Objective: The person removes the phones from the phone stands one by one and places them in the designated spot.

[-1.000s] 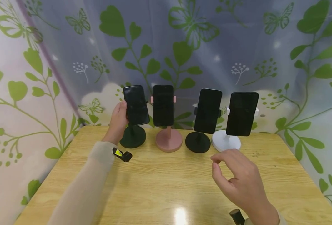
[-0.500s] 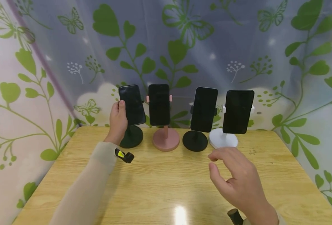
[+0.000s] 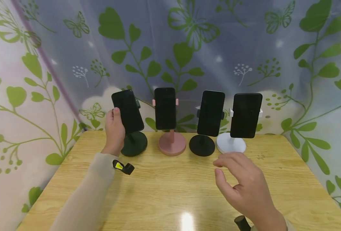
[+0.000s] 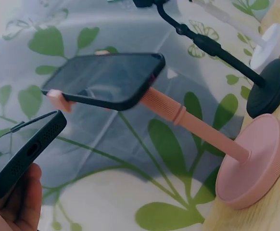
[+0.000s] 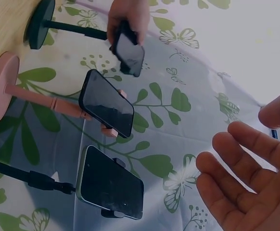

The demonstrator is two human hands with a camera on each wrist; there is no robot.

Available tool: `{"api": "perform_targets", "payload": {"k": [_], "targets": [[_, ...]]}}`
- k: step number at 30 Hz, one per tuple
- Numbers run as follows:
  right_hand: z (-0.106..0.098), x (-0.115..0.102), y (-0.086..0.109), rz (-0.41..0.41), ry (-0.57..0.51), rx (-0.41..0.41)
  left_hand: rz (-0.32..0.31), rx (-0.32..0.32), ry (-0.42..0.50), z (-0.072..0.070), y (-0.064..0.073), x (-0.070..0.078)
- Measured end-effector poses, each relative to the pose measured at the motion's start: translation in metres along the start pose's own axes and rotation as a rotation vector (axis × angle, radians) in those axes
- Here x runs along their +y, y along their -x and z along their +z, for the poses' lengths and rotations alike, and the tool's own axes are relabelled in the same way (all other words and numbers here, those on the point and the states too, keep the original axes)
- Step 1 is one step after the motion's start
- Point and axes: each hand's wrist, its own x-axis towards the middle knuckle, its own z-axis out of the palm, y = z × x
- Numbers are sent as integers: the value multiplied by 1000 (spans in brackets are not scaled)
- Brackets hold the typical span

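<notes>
Working at the table [image 3: 164, 192], you have stands in a row along its far side, and the green stand [image 3: 134, 146], at the left end, is the one that needs your care. Its base sits flat on the wood, so a light, slow touch seems best, or it could slide or tip. The left phone [image 3: 129, 112] is at the head of that stand, screen toward you, top leaning left; the neighbouring phone [image 3: 165, 109], nearly upright on the pink stand [image 3: 172, 146], would make a fair guide if you level yours. Your right hand [image 3: 245, 183] could steady the base: it is in front of the white stand [image 3: 231, 144], fingers loosely bent, thumb apart from forefinger, nothing held. Your left hand [image 3: 114, 130] grips the left phone by its left edge, thumb [image 3: 117, 112] laid over the front and a finger showing behind, a hold best loosened only once the weight is taken. The clamp [image 3: 138, 103] shows at the right edge; your hand hides the other side, so I cannot tell whether the phone is fully seated.
</notes>
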Motion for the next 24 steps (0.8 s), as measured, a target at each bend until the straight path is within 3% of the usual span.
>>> {"api": "perform_targets", "payload": {"k": [4, 12, 18, 24], "targets": [[-2, -2, 1, 41, 24, -12, -8, 23, 25, -14, 12, 13], [-6, -3, 3, 165, 72, -66, 105, 60, 189, -36, 41, 48], [-5, -4, 3, 202, 84, -80, 127, -30, 259, -41, 69, 70], [-3, -6, 2, 202, 93, -45, 103, -107, 343, -31, 99, 87]]}}
